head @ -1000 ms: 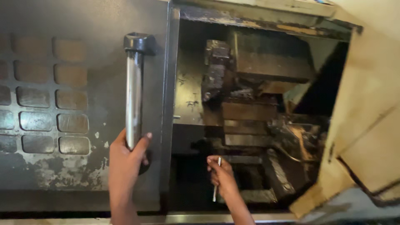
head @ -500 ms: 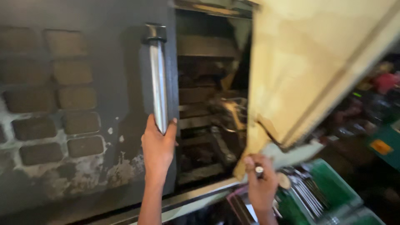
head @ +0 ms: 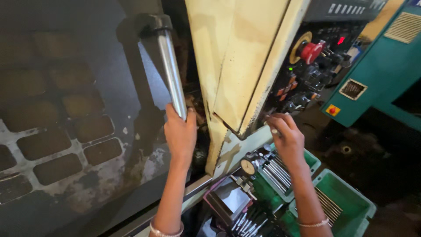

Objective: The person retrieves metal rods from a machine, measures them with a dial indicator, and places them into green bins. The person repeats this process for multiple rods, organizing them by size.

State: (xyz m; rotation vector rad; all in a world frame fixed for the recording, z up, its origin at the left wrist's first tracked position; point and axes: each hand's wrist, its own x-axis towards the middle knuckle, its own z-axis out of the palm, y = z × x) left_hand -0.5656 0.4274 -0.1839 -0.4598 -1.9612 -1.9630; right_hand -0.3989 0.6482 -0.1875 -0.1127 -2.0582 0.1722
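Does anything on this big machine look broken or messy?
Yes. The dark sliding door has paint worn away in pale, scuffed patches near its bottom, beside where the left hand grips the metal handle. The cream panel is stained and chipped along its lower edge. Nothing looks spilled.

Head camera looks down, close, at the machine door (head: pixel 79 131).

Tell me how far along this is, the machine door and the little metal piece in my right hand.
Looks done: the sliding door is nearly shut, with only a narrow dark gap beside the cream panel. In hand: the left hand grips the door's steel handle; the right hand pinches a small metal piece below the control panel, above the green trays of rods. Left: the gap, and the piece, not yet set down.
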